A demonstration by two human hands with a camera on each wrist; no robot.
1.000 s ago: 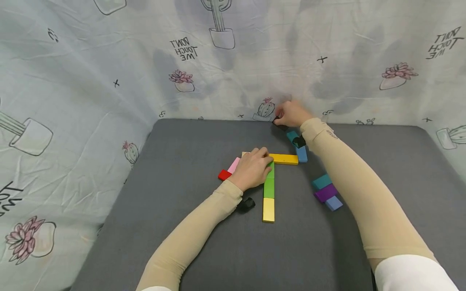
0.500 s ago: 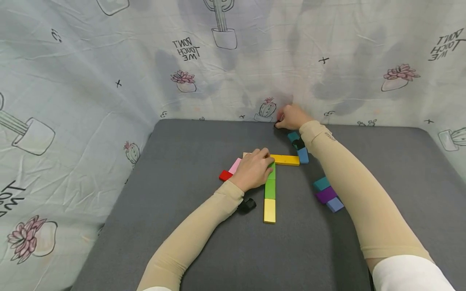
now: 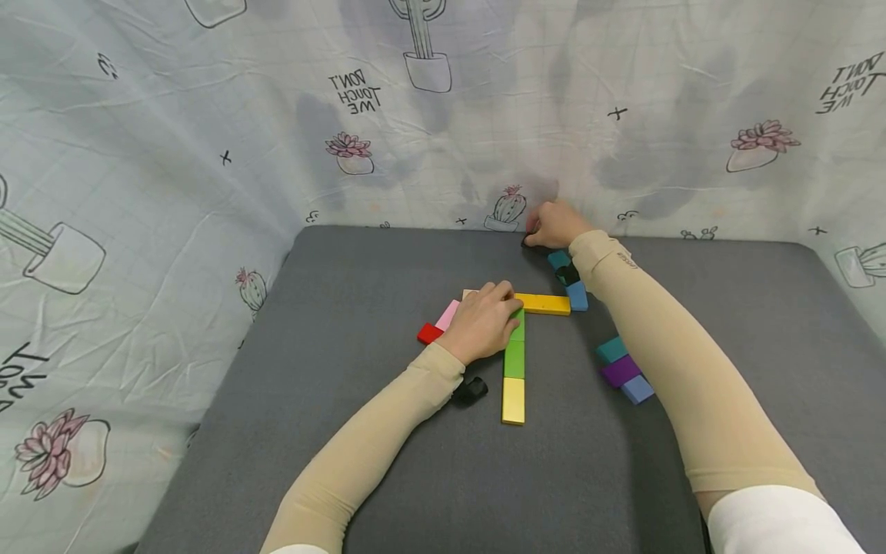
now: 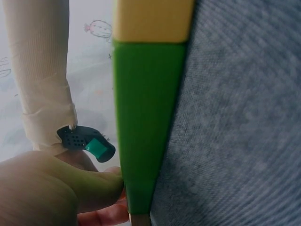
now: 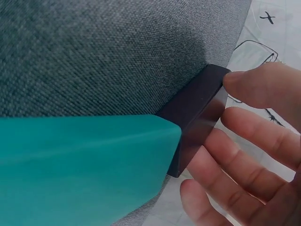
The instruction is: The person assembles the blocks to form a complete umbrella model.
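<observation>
Near the table's far edge, my right hand holds a dark purple, nearly black block. In the right wrist view the thumb lies at one end and the fingertips along its side; its other end meets a teal block. My left hand rests over the blocks where the yellow block meets the row of green blocks. In the left wrist view its thumb touches the green row's edge. Several fingertips are hidden. Beyond the yellow block, a blue block continues the line toward the teal one.
A pale yellow block ends the green row. Pink and red blocks lie left of the left hand. Loose teal, purple and light blue blocks lie by the right forearm. A patterned curtain hangs behind the grey table.
My right hand has drawn slightly back toward the teal block, lowering the dark block to the table's far edge. The left hand stays in place.
</observation>
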